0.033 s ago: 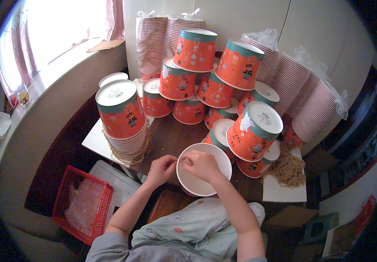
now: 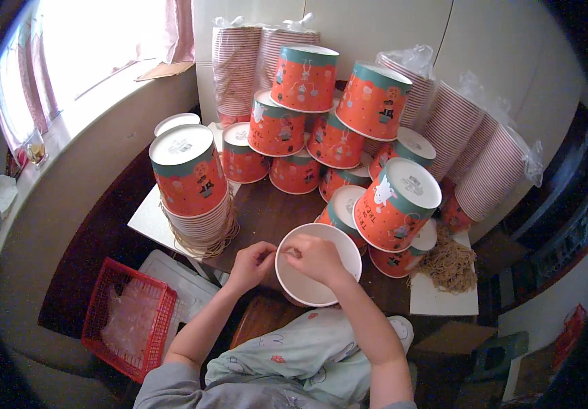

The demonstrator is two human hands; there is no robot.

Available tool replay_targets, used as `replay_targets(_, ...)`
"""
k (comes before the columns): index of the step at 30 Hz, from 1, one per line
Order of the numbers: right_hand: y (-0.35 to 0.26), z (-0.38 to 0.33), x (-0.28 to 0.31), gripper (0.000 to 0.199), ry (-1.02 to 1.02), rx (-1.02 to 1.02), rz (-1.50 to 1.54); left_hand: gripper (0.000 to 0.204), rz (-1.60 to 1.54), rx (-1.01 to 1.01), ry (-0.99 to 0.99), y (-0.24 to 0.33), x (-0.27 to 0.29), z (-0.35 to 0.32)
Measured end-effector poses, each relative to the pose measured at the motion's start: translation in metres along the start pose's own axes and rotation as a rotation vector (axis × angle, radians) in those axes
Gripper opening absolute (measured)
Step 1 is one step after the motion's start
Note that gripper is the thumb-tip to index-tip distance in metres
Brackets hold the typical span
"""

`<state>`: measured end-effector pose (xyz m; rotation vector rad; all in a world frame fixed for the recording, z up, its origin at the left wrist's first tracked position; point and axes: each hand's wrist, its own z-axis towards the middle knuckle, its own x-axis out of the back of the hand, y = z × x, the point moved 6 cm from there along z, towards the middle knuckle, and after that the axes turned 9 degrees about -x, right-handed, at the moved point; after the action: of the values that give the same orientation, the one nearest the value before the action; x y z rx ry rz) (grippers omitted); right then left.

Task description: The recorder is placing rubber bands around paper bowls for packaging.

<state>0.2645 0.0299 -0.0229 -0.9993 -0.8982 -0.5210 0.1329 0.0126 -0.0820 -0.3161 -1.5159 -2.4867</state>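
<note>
A paper bucket (image 2: 315,283) with a white inside stands mouth up in front of me, between the table edge and my lap. My left hand (image 2: 253,264) is at the outside of its left rim, fingers pinched together. Over the bucket's mouth reaches my right hand (image 2: 314,256), its fingertips pinched just inside that same rim. What either pinch holds is too small to make out. Close behind the bucket, upside-down orange buckets with green bands (image 2: 397,204) are piled up. To the left rises a nested stack of buckets (image 2: 191,180) with beige cords (image 2: 206,240) around its lower part.
A heap of beige cords (image 2: 449,266) lies on a white board (image 2: 444,305) at the right. Tall bagged stacks of buckets (image 2: 236,71) line the wall. On the left, below table height, a red plastic basket (image 2: 170,307) holds clear plastic. A window (image 2: 103,48) is at the upper left.
</note>
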Motion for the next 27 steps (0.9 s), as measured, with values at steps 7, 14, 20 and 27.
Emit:
replay_targets(7,-0.0019,-0.0003,0.0013,0.012,0.009,0.061,0.019,0.012,-0.009,-0.018,-0.007,-0.0009,0.0002,0.0001)
replay_targets(14,-0.0004,-0.0007,-0.0009,0.012,0.022,0.079,-0.003,0.012,-0.017,-0.014,-0.016,-0.0001,0.0001,0.0001)
replay_targets(20,0.0,-0.0004,-0.0015,0.012,0.027,0.074,-0.046,0.013,-0.012,0.005,-0.023,0.0036,0.0003,0.0014)
replay_targets(27,-0.0003,0.0,-0.0006,0.012,0.014,0.056,-0.049,0.014,-0.021,0.013,-0.041,-0.0016,0.0005,0.001)
